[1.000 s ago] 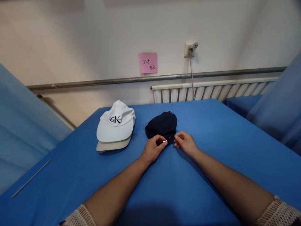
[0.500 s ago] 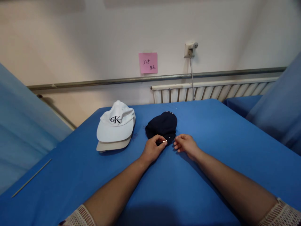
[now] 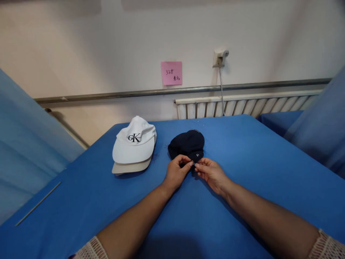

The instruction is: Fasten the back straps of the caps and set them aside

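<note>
With our left fingers (image 3: 182, 158) clamped on its near end and our right fingers (image 3: 202, 167) pinched together just beside them (grip too small to tell), one dark cap (image 3: 185, 144) lies toward the table's (image 3: 229, 144) far edge; two pale caps (image 3: 133, 152) are stacked left.

Cream openwork knit sleeves (image 3: 328, 248), ribbed cuffs (image 3: 99, 248)

We see dim, diffuse light on the wall (image 3: 129, 46). Left of the pink note (image 3: 171, 73), soft shadows spread; far below it, a darker one falls across the blue cover (image 3: 242, 147). Our outer edges look stretched.
</note>
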Available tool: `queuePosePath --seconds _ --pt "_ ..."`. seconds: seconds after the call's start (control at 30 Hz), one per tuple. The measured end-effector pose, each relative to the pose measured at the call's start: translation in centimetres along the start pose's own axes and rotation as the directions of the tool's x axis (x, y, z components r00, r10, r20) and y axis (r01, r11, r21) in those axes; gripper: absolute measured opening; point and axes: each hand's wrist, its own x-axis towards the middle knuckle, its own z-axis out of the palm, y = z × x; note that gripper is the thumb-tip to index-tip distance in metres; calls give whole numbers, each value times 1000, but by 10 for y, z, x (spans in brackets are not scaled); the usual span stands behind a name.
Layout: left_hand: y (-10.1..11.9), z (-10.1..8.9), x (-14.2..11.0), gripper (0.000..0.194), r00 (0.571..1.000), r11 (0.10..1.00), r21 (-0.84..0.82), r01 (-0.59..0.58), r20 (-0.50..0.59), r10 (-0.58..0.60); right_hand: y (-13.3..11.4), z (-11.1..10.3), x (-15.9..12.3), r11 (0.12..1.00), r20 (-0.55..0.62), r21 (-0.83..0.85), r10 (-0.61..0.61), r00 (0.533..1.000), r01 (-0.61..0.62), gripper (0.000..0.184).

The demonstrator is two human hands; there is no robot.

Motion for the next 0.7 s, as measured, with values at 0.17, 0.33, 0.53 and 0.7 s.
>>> queuePosePath --seconds 0.17,0.33,0.53,0.7 --pt "1 3 0 19 995 994 -89 68 -61 -74 3 1 0 997 9 -50 -53 999 54 33" --pt "0 4 1 23 990 983 -156 102 -80 -115 2 4 0 985 11 -144 -93 996 94 32" --pt "1 4 1 25 988 983 -146 107 -98 -122 3 5 2 970 -12 -211 -123 992 118 34" --pt "2 6 0 27 982 983 -143 117 -133 -137 6 7 4 965 -41 -222 -151 988 138 38"
